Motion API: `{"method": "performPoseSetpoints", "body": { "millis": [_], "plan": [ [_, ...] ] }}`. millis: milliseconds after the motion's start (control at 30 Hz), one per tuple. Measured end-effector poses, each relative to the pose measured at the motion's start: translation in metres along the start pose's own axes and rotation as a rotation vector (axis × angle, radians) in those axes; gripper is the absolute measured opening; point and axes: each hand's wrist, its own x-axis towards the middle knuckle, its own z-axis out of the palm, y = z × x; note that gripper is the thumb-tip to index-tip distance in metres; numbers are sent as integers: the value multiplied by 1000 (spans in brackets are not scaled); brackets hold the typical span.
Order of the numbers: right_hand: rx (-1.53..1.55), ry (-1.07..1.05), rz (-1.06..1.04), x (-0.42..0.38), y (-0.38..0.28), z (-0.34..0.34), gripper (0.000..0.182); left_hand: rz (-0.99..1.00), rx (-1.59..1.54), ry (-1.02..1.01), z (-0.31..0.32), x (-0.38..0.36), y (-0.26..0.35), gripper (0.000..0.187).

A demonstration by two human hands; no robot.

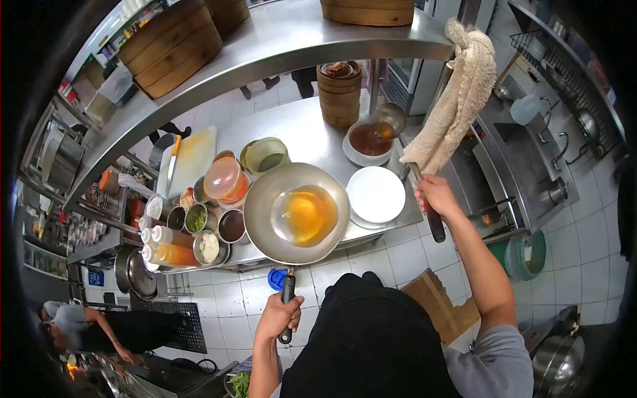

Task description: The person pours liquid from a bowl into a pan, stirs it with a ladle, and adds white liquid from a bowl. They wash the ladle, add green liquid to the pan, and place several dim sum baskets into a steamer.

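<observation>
A steel counter (305,126) with a smooth, dull sheen spreads beneath the work, and the wide, round, brushed-metal pan (262,215) sits over its front edge. The pan lies straight ahead of the left hand (277,316), which is wrapped around its black handle (287,298), so its long axis runs away from the body. A rough, nubbly cream towel (454,106) hangs beyond the right hand (436,198), whose fingers are closed around the ladle (416,172). That tool slants forward and leftward, its rounded metal cup (388,119) at the glossy brown liquid in a white bowl (352,154); whether it dips in, I cannot tell. Between pan and right hand, just beside the pan's rim, stands a smooth, round white plate (375,192), nearer the right hand than the left. Smallest is the clear amber liquid (308,215) pooled inside the pan.
</observation>
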Motion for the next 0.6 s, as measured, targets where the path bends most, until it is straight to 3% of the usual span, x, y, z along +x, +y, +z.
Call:
{"method": "performPoseSetpoints", "body": {
  "millis": [100,200,300,367,433,500,600],
  "plan": [
    [-37,39,-45,-6,-6,-4,11,-2,-49,-26,7,2,-5,25],
    [-145,96,-83,-10,-3,4,20,3,-34,-22,0,-1,-4,23],
    [-256,144,-235,-17,16,12,33,16,-8,-14,-9,-9,-5,22],
    [-541,240,-470,-12,35,8,44,2,-39,-21,-12,-11,-7,20],
    [-600,234,-437,-28,36,9,49,-24,-45,-13,-11,-21,-7,20],
    [-820,314,-731,-18,65,-2,53,-24,-72,-27,-8,-31,-6,20],
    [-942,277,-738,-27,91,-22,57,-21,-42,5,5,-50,-6,22]
  ]
}}
